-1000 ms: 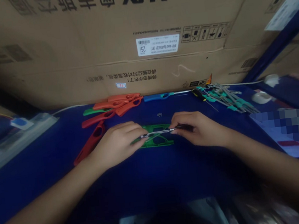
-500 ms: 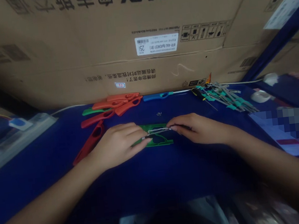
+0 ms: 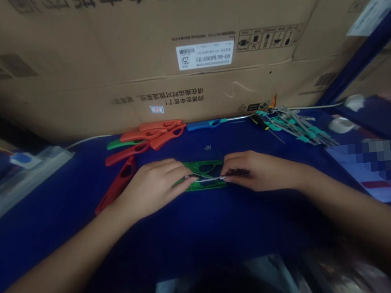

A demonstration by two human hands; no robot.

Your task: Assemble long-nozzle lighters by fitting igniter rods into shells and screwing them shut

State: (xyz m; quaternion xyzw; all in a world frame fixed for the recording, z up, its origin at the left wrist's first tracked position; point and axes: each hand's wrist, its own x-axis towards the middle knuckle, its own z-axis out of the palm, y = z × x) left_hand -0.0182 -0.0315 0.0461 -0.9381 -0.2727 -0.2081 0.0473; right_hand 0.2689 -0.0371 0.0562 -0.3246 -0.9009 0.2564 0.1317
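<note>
Between my left hand (image 3: 161,187) and my right hand (image 3: 254,170) stretches a thin pale wire (image 3: 208,179). Its left end is pinched in my left thumb and fingers, and its right end in my right fingertips, where a dark slim part is half hidden. Below the wire lie two green lighter casing halves (image 3: 206,185) on the blue table; my left fingers cover their left ends. Close behind them is a small heap of tiny metal bits (image 3: 208,148), too small to name. A red lighter casing (image 3: 118,187) rests beside my left forearm.
Several orange and red lighter casings (image 3: 162,130) lie at the back left. A blue lighter (image 3: 205,125) with a metal tube sits behind. At the back right are a black-and-yellow screwdriver (image 3: 259,122) and a pile of metal lighter tubes (image 3: 301,128). A large cardboard box (image 3: 104,72) walls the back.
The wire has come slightly toward me, and its right end sits lower, with my right fingers shifted a little. More of the far green casing half shows. My left hand has hardly moved.
</note>
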